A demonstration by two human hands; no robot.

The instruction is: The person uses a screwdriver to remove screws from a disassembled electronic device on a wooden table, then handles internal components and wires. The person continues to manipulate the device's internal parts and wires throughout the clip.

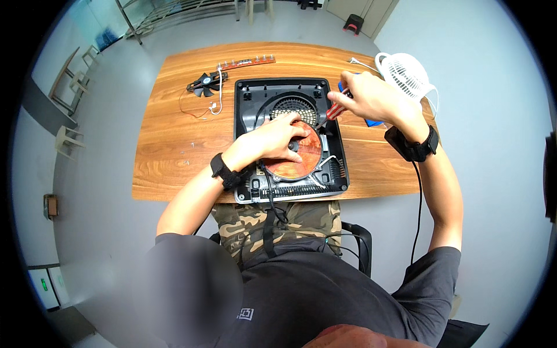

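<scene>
A black appliance housing (246,116), like an induction cooker's base, lies open on the wooden table in front of me. Inside it sits a round copper coil (288,168) with a dark centre. My left hand (277,139) rests on the coil's left part, fingers spread over its face. In my right hand (374,97) is a red-handled screwdriver (335,111). It slants down to the left, its tip at the coil's upper right edge; what the tip meets is too small to tell. Beyond the coil, a round vent grille (295,105) shows in the housing.
Left of the housing lie a small black fan (206,85) with wires and several loose screws (185,153). A red circuit strip (248,62) lies at the back. A white desk fan (404,75) stands back right; a blue object (374,123) is partly under my right arm.
</scene>
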